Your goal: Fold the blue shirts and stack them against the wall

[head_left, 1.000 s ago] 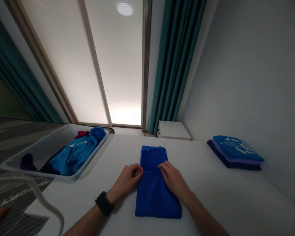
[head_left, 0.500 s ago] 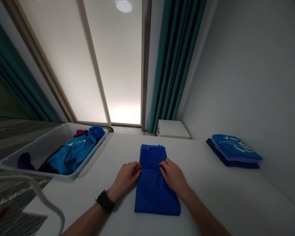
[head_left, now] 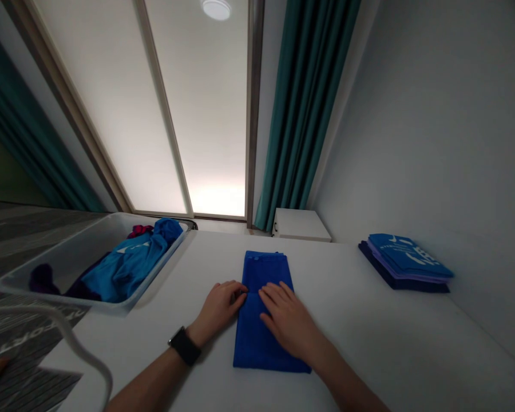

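Note:
A folded blue cloth (head_left: pixel 264 269) lies lengthwise on the white table (head_left: pixel 369 337) in front of me. My left hand (head_left: pixel 221 309), with a dark watch on its wrist, rests at the cloth's left edge, its fingers curled and pinching that edge. My right hand (head_left: pixel 287 323) lies flat on top of the cloth's middle, fingers stretched out and pointing left and away.
A white tub (head_left: pixel 64 252) at the left holds several crumpled blue and purple garments (head_left: pixel 129 260). A stack of folded blue and purple cloths (head_left: pixel 405 262) sits at the right by the wall. A small white cabinet (head_left: pixel 301 225) and teal curtains (head_left: pixel 302 109) stand beyond the table.
My right hand has slid from the cloth's right edge leftward onto its middle and flattened out. The left hand has stayed at the left edge.

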The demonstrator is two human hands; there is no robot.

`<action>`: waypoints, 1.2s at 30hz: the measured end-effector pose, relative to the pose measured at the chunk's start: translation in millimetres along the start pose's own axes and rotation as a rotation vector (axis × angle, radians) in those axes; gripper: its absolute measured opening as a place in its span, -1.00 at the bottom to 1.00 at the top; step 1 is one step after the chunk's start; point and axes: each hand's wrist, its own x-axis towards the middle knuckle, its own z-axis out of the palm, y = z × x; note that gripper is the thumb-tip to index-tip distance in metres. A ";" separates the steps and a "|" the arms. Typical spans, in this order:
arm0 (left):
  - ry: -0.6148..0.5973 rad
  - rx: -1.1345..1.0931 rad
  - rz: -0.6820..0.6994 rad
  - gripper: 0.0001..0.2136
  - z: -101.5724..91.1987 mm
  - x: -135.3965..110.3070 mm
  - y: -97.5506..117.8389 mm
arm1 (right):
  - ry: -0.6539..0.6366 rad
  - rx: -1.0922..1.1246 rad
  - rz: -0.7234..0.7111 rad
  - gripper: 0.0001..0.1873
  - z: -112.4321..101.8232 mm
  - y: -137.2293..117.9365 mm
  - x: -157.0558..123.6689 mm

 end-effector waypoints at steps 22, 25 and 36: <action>0.126 -0.574 -0.164 -0.75 -10.4 -12.7 5.1 | -0.173 0.046 -0.020 -0.36 30.2 20.7 43.4; 0.128 -0.739 -0.177 -0.71 -10.8 -20.0 8.0 | -0.166 0.045 -0.026 -0.36 30.5 20.0 42.5; -0.024 -0.523 0.084 -0.73 -17.5 -26.9 25.2 | -0.157 0.036 -0.029 -0.37 32.8 21.0 42.5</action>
